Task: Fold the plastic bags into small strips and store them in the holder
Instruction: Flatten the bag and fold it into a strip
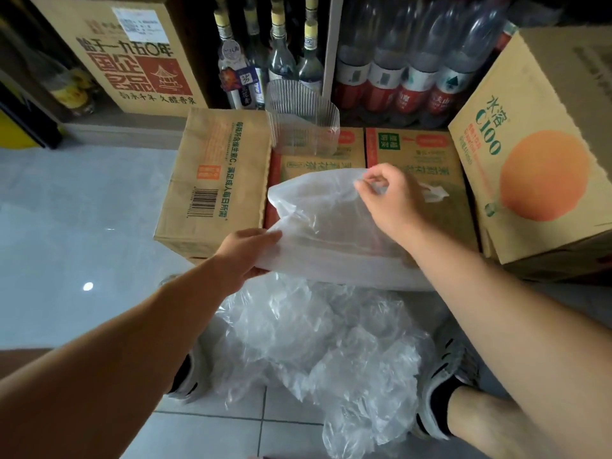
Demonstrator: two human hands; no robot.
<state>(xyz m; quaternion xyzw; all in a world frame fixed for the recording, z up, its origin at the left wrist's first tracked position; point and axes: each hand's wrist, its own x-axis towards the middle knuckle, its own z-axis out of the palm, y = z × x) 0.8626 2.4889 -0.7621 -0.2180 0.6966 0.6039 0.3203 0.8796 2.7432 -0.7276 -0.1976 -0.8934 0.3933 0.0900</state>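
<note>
Head view: left hand (246, 251) grips the near-left corner of a translucent white plastic bag (331, 233), fingers curled around its edge. Right hand (387, 197) pinches the bag's far edge between thumb and forefinger. The bag is spread over low cardboard boxes (215, 173). A clear ribbed holder (303, 117) stands on the boxes, farther back. Crumpled clear bags (324, 342) lie piled on the tiled floor (82, 210), nearest the person.
</note>
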